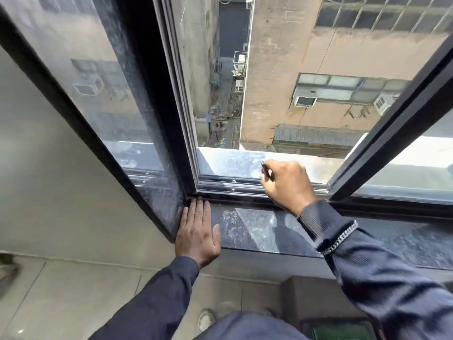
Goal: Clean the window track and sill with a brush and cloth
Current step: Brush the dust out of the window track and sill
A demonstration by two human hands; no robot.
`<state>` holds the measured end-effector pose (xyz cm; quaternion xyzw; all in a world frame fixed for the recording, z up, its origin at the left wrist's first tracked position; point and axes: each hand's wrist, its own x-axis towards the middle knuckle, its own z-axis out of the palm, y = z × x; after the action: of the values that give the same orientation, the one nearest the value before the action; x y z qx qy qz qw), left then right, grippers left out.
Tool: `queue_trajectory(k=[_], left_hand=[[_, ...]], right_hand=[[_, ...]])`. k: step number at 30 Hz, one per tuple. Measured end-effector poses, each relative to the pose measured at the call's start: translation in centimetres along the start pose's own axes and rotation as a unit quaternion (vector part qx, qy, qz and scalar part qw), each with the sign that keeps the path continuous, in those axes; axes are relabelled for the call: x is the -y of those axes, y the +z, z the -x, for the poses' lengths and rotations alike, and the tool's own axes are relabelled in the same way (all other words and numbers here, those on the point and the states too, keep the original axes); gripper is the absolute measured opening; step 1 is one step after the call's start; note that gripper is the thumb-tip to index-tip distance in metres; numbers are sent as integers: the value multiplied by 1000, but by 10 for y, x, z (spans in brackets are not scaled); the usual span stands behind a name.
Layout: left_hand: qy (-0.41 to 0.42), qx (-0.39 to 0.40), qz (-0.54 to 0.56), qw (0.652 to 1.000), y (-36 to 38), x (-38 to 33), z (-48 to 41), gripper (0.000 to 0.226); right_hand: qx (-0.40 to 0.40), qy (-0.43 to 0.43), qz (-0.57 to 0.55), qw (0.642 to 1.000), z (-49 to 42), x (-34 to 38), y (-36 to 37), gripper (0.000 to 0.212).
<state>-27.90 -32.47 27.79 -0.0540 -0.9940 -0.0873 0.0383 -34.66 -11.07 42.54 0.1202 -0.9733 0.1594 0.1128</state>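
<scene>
I am looking down through an open sliding window at an alley far below, and everything that matters lies along the bottom edge of that opening. The dark stone sill (pixel 250 229) runs left to right across my view, dusty and streaked with pale smears. Just beyond it, parallel to it, the metal window track (pixel 228 186) runs the same way, from the corner of the frame at the left to the sash (pixel 382 133) that is slid aside at the right. That long axis is what the next stroke depends on, I judge: any sweep has to travel sideways along the channel, not across it.

My right hand (pixel 286 185) sits over the track about midway along the open stretch, fingers curled shut around a thin tool (pixel 266 169), only its tip showing above the knuckles. I take it for the brush handle, but the bristles are hidden and I cannot confirm it. Uncleaned track lies to the left of this hand, towards the corner.

My left hand (pixel 197 233) is nearer that corner, lying flat and empty on the sill with fingers spread loose, fingertips touching the frame edge; it looks like a brace only.

I see no cloth anywhere in view.
</scene>
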Motion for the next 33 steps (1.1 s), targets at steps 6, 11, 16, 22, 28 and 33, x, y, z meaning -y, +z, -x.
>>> queue_trajectory(k=[6,11,16,22,28,33], left_hand=[[31,3,11,999,-2,2,2,67],[49,11,-4,999,-3,4,3,72],[40,22,-3,999,-1,2,1,77],[38,12,1,999,2,3,1,76],[42,10,-13,999,-5,3,2,76],[44,4,-10,999,-2,3,2,75]], right_hand=[[-87,175,-386,902,-28,51,17,5],[-59,324,-351,877,-24,24,30,11],[-24,254,-66,965,-10,-44,-18,21],[-79,70,111,988,-7,-57,-61,18],[-11,136,0,991,-12,10,2,12],[-104,226,-272,930,-46,44,13,9]])
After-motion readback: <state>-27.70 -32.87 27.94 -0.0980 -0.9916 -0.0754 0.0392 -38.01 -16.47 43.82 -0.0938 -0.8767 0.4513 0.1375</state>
